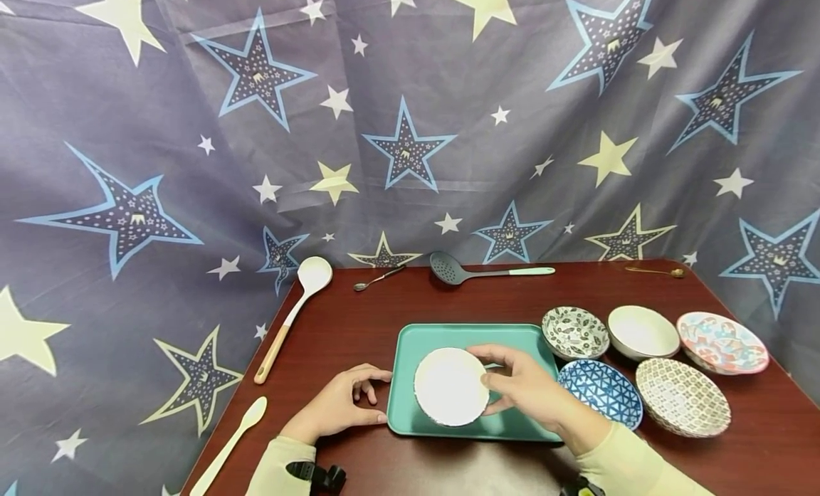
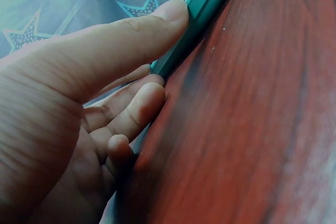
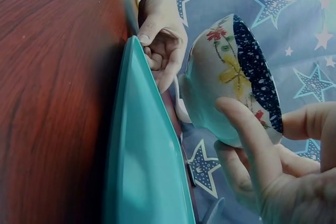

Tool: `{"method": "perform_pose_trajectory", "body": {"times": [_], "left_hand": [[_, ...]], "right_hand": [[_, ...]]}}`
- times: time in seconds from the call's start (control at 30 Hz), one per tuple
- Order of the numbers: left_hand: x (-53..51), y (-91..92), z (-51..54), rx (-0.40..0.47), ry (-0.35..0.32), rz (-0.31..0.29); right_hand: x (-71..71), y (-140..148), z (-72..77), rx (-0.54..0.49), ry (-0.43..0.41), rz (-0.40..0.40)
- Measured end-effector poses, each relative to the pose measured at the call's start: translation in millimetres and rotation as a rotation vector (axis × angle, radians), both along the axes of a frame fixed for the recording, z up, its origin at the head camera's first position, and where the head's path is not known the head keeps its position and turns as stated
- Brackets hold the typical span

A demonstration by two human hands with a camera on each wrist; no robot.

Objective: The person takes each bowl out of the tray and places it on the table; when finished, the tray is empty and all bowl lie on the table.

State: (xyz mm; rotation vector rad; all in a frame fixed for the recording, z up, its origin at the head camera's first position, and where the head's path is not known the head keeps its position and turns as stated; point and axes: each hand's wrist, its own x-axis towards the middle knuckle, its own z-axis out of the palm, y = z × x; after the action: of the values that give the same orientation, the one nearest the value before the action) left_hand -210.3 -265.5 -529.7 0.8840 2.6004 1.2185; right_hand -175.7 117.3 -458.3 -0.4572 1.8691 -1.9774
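My right hand (image 1: 528, 386) grips a small round bowl (image 1: 451, 387) by its right side, thumb and fingers on its wall. White inside, the bowl has painted red and yellow flowers and a dark blue speckled band (image 3: 257, 72) outside. It is held above a teal rectangular tray (image 1: 506, 332), apart from it in the right wrist view. At the tray's left edge is my left hand (image 1: 346, 403), its thumb (image 2: 142, 38) and index fingertip touching the rim. Its other fingers are loosely bent and hold nothing.
Right of the tray stand several patterned bowls, including a blue one (image 1: 602, 393) and a black-and-white one (image 1: 575, 332) against its edge. A white ladle (image 1: 301, 304) and a cream spoon (image 1: 233, 439) lie left; a skimmer (image 1: 474, 272) and small spoons lie at the back.
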Motion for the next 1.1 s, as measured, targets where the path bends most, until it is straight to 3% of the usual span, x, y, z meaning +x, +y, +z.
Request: {"method": "perform_pose_trajectory", "body": {"times": [0.47, 0.9, 1.1], "left_hand": [[-0.4, 0.7, 0.5, -0.007, -0.026, 0.012], [-0.7, 0.0, 0.3, -0.005, -0.05, 0.017], [-1.7, -0.4, -1.6, -0.013, -0.044, 0.02]], "right_hand": [[6.7, 37.9, 17.1, 0.031, 0.064, -0.056], [16.8, 82.7, 34.7, 0.01, 0.211, -0.182], [22.3, 111.1, 38.4, 0.003, 0.234, -0.225]]}}
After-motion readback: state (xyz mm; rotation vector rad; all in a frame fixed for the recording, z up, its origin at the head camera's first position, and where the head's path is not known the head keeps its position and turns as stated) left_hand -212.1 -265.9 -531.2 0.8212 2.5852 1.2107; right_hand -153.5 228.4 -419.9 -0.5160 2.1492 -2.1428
